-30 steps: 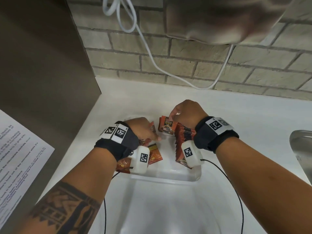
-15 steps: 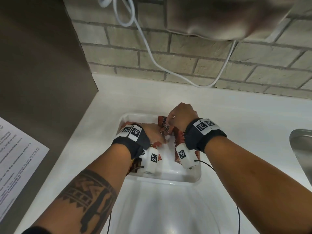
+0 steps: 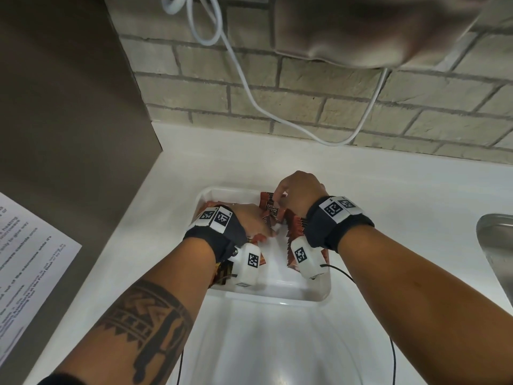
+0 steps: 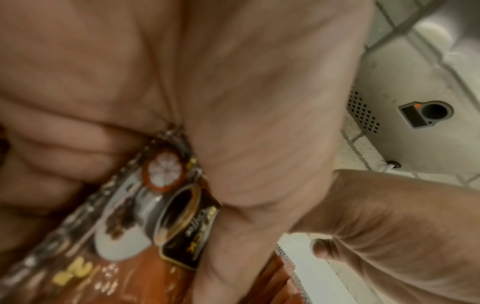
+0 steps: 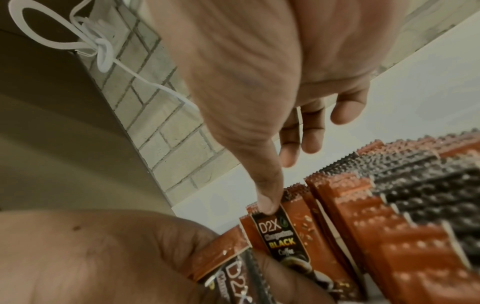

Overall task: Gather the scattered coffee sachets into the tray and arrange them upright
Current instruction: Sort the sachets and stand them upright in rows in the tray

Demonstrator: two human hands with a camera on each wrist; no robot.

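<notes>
In the head view, both hands worked inside the white tray [image 3: 324, 290] on the counter [image 3: 402, 207]. The left hand [image 3: 254, 220], at 9 o'clock in the tray, had its fingers curled down over loose sachets [image 3: 256, 240]. The right hand [image 3: 298, 194], at 1 o'clock, pinched the top of 1 sachet [image 3: 270, 208] standing at the head of an upright row [image 3: 295, 226] along the tray's 3 o'clock side. Compared with 1 second before, the left hand had moved in towards the right one, and both wrists sat deeper over the tray. A white cable [image 3: 249, 93] hung on the brick wall [image 3: 305, 81] at 12 o'clock, a printed sheet [image 3: 30, 262] lay at 9 o'clock, and a steel sink [image 3: 497, 245] edge showed at 3 o'clock. The wrist cameras hid much of the tray floor.

In the left wrist view, the left hand [image 4: 233, 102] gripped a sachet [image 4: 166, 205] between curled fingers and palm, with the right hand's thumb [image 4: 322, 251] close by at 4 o'clock.

In the right wrist view, the right hand [image 5: 259, 72] held the D2X sachet [image 5: 285, 236] by thumb [image 5: 267, 201] against its top edge, the other fingers loose. The left hand [image 5: 103, 257] at 7 o'clock clasped another sachet [image 5: 228, 265]. The row [image 5: 389, 216] stood upright at 4 o'clock.
</notes>
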